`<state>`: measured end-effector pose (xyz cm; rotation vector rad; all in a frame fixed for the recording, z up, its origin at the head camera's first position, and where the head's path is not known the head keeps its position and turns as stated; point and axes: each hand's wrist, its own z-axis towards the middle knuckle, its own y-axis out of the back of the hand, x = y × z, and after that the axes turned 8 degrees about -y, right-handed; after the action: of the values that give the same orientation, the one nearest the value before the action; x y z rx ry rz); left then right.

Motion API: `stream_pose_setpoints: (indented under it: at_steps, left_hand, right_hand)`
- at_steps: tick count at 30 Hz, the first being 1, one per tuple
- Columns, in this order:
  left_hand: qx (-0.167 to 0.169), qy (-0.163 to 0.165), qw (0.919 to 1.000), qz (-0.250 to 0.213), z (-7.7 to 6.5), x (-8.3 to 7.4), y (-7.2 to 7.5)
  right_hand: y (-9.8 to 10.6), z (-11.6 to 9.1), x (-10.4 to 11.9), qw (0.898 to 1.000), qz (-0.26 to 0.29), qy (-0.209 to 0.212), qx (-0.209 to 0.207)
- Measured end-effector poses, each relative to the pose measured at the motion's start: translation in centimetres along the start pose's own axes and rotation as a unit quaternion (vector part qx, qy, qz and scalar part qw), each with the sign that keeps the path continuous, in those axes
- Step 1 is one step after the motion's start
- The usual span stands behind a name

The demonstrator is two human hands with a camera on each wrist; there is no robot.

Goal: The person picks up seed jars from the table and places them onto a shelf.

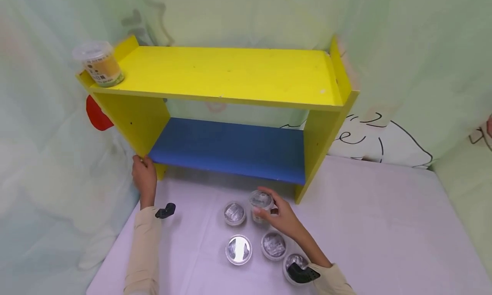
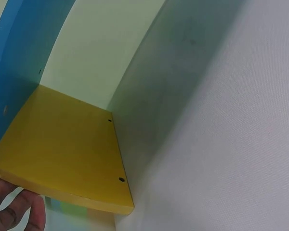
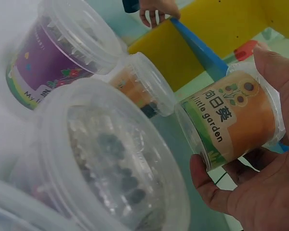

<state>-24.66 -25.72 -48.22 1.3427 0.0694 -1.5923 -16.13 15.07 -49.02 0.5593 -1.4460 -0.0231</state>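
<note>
My right hand (image 1: 282, 216) grips a clear-lidded plastic cup (image 1: 260, 203) in front of the shelf. In the right wrist view this cup (image 3: 231, 118) has an orange and green label with sunflowers and "little garden", and the fingers (image 3: 207, 185) curl round it. At the lower left of the yellow-and-blue shelf (image 1: 226, 147), my left hand (image 1: 145, 179) holds the front edge of the yellow side panel. The left wrist view shows its bent fingers (image 2: 19, 207) at that panel's edge (image 2: 67, 192); part of the hand lies outside the picture.
Several lidded cups stand on the white-covered table (image 1: 369, 231), among them one with a shiny lid (image 1: 238, 249) and a purple-labelled one (image 3: 43, 62). Another orange-labelled cup (image 1: 101, 68) sits on the top board's left end. Printed cloth (image 1: 403, 73) hangs behind and beside the shelf.
</note>
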Motion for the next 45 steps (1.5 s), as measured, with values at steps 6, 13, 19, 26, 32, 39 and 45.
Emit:
stream_pose_setpoints:
  at_steps: [6, 13, 19, 26, 32, 39, 45]
  left_hand:
    - [0.008, 0.006, 0.9999, -0.003, -0.2, -0.2, 0.0]
    - [0.007, 0.008, 0.9999, 0.004, -0.4, -0.2, 0.2]
    - [0.013, 0.018, 0.9997, 0.009, -0.6, 0.1, 0.4]
    - [0.017, 0.022, 0.9996, 0.009, -0.5, 0.1, 0.5]
    - [0.020, 0.024, 0.9995, 0.005, -0.4, -0.2, 0.5]
    - [0.028, 0.027, 0.9992, 0.003, -0.2, -0.2, 0.5]
    - [0.027, 0.022, 0.9994, -0.006, -0.3, -0.2, 0.6]
  right_hand:
    - [0.6, -0.3, 0.8, 1.000, 0.011, -0.005, -0.006]
    - [0.8, -0.7, 1.2, 1.000, 0.024, 0.004, -0.018]
    - [0.8, -1.1, 1.4, 0.999, 0.036, 0.019, -0.025]
    - [1.1, -1.4, 1.9, 0.999, 0.031, 0.020, -0.036]
    - [1.8, -1.2, 2.8, 0.998, 0.046, 0.002, -0.052]
    - [2.4, -0.8, 3.8, 0.994, 0.098, 0.006, -0.040]
    - [2.4, -0.8, 4.6, 0.994, 0.097, 0.000, -0.041]
